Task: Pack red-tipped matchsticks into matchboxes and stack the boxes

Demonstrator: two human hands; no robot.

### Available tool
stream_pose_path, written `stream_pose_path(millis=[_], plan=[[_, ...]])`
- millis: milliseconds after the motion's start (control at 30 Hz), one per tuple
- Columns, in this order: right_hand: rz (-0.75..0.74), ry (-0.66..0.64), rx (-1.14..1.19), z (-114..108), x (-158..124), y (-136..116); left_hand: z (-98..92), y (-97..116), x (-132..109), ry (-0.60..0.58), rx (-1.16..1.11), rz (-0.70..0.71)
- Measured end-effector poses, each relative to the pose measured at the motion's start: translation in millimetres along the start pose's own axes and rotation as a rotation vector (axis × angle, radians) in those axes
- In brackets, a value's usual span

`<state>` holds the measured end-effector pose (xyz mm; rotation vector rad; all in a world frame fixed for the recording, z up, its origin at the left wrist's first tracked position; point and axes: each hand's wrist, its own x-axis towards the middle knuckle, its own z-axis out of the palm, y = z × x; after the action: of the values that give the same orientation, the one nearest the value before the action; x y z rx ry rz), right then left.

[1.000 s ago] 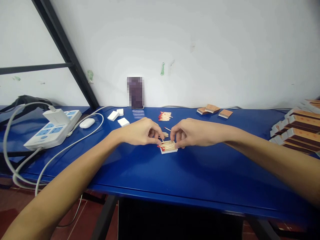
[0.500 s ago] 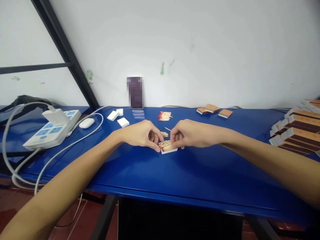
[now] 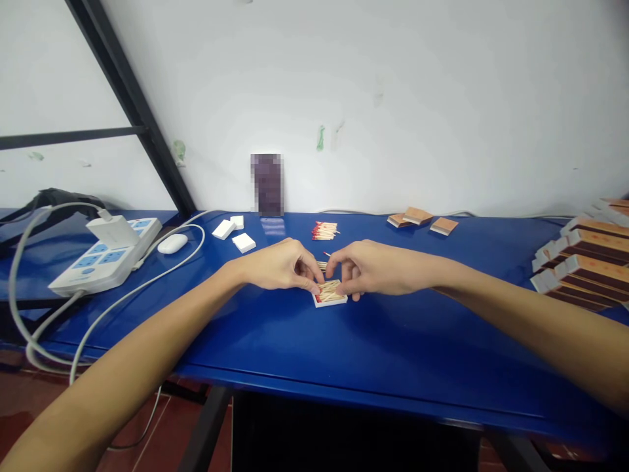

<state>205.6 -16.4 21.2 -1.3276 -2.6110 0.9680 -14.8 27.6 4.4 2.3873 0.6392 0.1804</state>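
Observation:
A small white matchbox tray (image 3: 330, 303) filled with red-tipped matches (image 3: 330, 290) lies on the blue table between my hands. My left hand (image 3: 287, 265) curls at the tray's left end, its thumb and forefinger gripping about that corner. Over the right end is my right hand (image 3: 371, 267), with its thumb touching the matches and its forefinger lifted apart from the thumb. More matches (image 3: 322, 265) lie just behind the tray, partly hidden by my fingers. Farther back sits a loose pile of red-tipped matches (image 3: 325, 231).
Three white boxes (image 3: 244, 242) are at back left, near a white earbud case (image 3: 173, 244) and a power strip (image 3: 105, 255) with cables. Brown matchbox sleeves (image 3: 443, 226) lie at back right. Stacked matchboxes (image 3: 594, 262) stand far right. A dark upright panel (image 3: 268, 185) leans against the wall.
My right forefinger has lifted and moved left, away from the thumb. The left thumb has shifted slightly over the matches. The matches in the tray appear flatter.

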Motion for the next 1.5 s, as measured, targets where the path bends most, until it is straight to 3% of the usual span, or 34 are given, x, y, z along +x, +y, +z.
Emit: stream_pose_path(millis=[300,733,1000,1100,1167,1267,1367,1500], plan=[[-0.027,0.015,-0.022,2,-1,1,5.7,2,3,0.059,0.008,0.018],[-0.068,-0.042,-0.091,-1,-2,1,8.4,5,1,0.079,0.109,0.094],[-0.053,-0.013,-0.069,2,0,1,11.3,5,1,0.068,0.076,0.125],[-0.046,-0.016,-0.044,-2,2,7,9.0,4,2,0.123,0.08,0.139],[-0.029,0.07,-0.073,-4,7,14,5.3,0,3,0.234,0.107,0.123],[0.029,0.313,-0.224,-2,17,29,-0.3,-11,3,0.363,0.267,0.071],[0.057,0.396,-0.297,7,27,41,-0.7,-21,4,0.288,0.424,0.05],[0.064,0.492,-0.223,18,40,48,5.6,-24,6,0.231,0.465,0.13]])
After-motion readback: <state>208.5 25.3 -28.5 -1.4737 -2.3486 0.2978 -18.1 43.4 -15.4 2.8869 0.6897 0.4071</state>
